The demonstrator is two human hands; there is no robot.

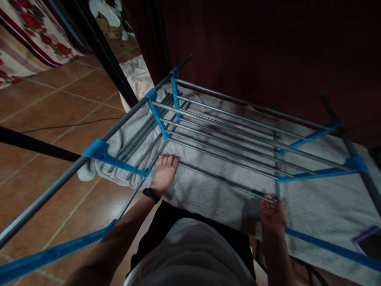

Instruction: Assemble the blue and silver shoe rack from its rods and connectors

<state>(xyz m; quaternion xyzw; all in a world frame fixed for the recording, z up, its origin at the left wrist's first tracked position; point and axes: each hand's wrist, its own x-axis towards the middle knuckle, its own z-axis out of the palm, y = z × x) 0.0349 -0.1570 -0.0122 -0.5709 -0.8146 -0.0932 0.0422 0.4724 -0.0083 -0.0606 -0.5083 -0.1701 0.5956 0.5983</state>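
A thin grey metal rod (220, 180) spans between my two hands, low over the grey blanket. My left hand (166, 170), with a dark band at the wrist, has its fingers closed over the rod's left end. At the right end, my right hand (273, 214) grips the same rod between thumb and fingers. Around them stands a rack frame of grey tubes (131, 115) with blue plastic brackets (157, 115). Several rods (238, 136) cross between the brackets beyond my hands. Close to my left hand is another blue bracket (119, 161).
Several loose rods (143, 131) lie on the grey blanket (205, 202) at the left. A phone-like dark object (369, 242) rests at the right. Black poles (104, 51) stand on the left above the tiled floor (53, 167). A dark red curtain (268, 51) hangs behind.
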